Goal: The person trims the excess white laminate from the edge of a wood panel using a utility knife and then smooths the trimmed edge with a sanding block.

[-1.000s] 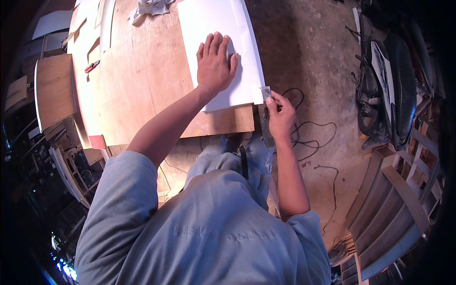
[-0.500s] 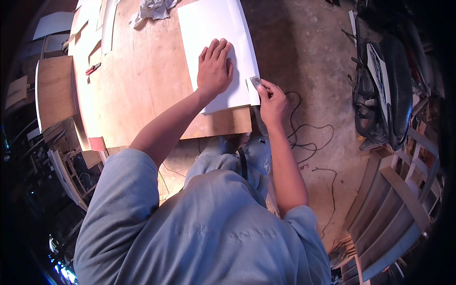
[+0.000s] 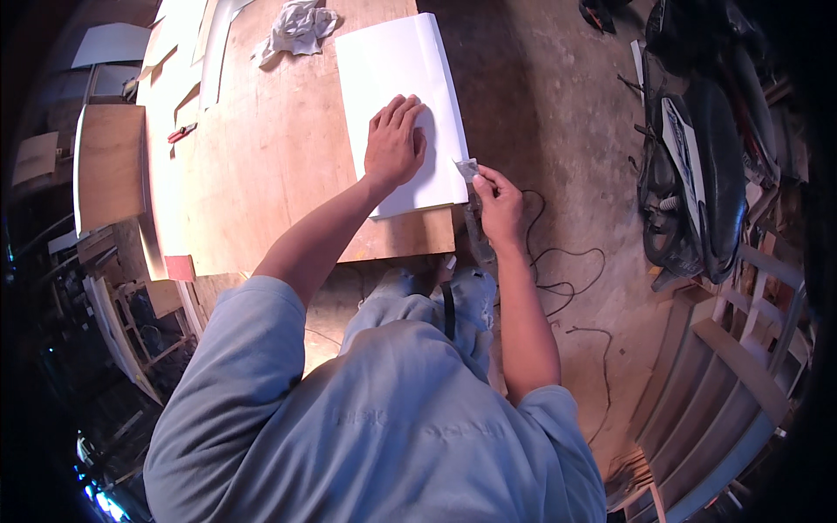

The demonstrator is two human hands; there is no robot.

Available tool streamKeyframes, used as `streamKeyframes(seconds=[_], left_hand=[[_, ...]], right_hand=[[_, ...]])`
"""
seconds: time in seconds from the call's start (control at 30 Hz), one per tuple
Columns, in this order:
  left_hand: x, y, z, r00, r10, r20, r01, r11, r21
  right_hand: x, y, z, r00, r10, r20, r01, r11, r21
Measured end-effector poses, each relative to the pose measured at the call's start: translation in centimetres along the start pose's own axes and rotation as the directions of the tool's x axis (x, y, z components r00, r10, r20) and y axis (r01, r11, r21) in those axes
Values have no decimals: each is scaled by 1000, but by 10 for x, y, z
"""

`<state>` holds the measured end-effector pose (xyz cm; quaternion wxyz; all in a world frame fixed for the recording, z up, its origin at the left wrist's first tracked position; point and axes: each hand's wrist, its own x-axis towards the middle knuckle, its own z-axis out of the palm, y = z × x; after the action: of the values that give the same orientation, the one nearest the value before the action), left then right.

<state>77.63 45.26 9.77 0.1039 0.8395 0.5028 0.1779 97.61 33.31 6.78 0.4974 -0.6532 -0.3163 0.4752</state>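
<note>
A smooth white panel (image 3: 397,65) lies on the wooden tabletop, along its right-hand edge. My left hand (image 3: 397,144) rests on the panel's near half, fingers stretched out and holding nothing. At the near right corner, my right hand (image 3: 500,205) pinches a small, thin grey piece (image 3: 468,169) between thumb and fingers. That piece touches the panel's long right edge. Its exact kind is too small to make out.
A crumpled pale cloth (image 3: 296,30) and a red-handled tool (image 3: 181,133) lie on the wooden tabletop (image 3: 253,166). Boards lean at the left. A dark cable (image 3: 571,288) loops on the floor, with a motorbike (image 3: 689,174) and slatted wooden frame (image 3: 697,383) at right.
My right hand has slid the grey piece slightly nearer along the panel's edge. My left hand stays on the panel. The whole view has shifted a little.
</note>
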Motion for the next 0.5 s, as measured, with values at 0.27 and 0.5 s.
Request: streamKeyframes(seconds=[0.27,0.5], left_hand=[[-13,16,-16,876,437,204,-414,898,-149],[12,6,-18,831,514,211,-494,857,-143]], right_hand=[[-4,-10,-49,947,289,141,-320,888,330],[-26,-7,-82,877,467,109,-471,795,383]])
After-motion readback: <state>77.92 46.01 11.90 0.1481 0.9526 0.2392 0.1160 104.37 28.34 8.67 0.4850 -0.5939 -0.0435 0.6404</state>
